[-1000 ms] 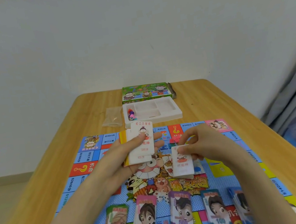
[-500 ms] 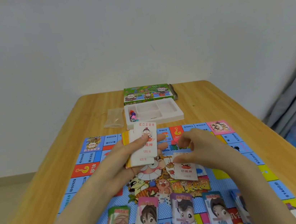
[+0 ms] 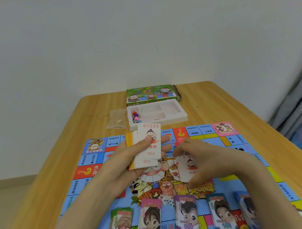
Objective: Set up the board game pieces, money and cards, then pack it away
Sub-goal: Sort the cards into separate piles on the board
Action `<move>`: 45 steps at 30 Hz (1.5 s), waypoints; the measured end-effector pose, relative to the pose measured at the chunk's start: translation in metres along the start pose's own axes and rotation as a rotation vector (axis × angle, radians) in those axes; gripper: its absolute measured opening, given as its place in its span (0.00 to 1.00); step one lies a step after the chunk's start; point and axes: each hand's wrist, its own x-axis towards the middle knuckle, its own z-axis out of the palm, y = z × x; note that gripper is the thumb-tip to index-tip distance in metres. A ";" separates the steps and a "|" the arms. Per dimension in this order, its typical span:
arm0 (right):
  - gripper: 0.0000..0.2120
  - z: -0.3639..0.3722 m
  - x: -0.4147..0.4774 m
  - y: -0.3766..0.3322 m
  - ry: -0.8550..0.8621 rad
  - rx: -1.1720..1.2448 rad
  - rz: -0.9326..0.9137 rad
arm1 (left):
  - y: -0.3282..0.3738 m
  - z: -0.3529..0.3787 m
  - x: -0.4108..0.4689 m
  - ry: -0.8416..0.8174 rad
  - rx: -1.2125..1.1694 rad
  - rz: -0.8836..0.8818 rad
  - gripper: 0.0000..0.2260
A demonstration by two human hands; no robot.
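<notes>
Light, bendy, slippery cards (image 3: 147, 153) pinched in the left hand (image 3: 123, 169) under its thumb, one card (image 3: 190, 166) on the board (image 3: 87, 159) beneath the arched right hand (image 3: 212, 161), grip unclear; best picked up by the edges.

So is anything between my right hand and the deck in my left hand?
Nothing visible does. The right hand arches over the dealt cards on the board, beside the deck; only the left hand's thumb lies on the top card.
</notes>
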 end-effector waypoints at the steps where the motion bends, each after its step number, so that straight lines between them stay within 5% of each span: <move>1: 0.34 0.000 -0.001 0.001 -0.008 0.016 0.001 | 0.000 0.000 0.000 0.004 0.012 -0.004 0.18; 5: 0.28 -0.004 -0.005 -0.001 0.060 0.189 0.001 | -0.004 -0.001 0.002 -0.002 0.079 -0.014 0.19; 10: 0.05 -0.005 0.004 -0.013 0.465 0.596 -0.130 | -0.009 0.001 0.003 0.020 0.090 -0.041 0.17; 15: 0.10 0.005 0.011 -0.029 0.501 0.733 -0.251 | -0.012 0.005 0.002 0.039 0.070 -0.056 0.18; 25: 0.09 0.004 0.011 -0.030 0.650 0.801 -0.184 | -0.007 0.011 -0.005 0.007 -0.054 -0.087 0.16; 32: 0.14 0.004 0.010 -0.029 0.682 0.861 -0.150 | -0.010 0.007 -0.001 0.047 0.071 0.017 0.15; 45: 0.08 0.003 0.009 -0.033 0.681 0.875 -0.113 | -0.013 0.000 0.006 0.073 0.115 0.019 0.14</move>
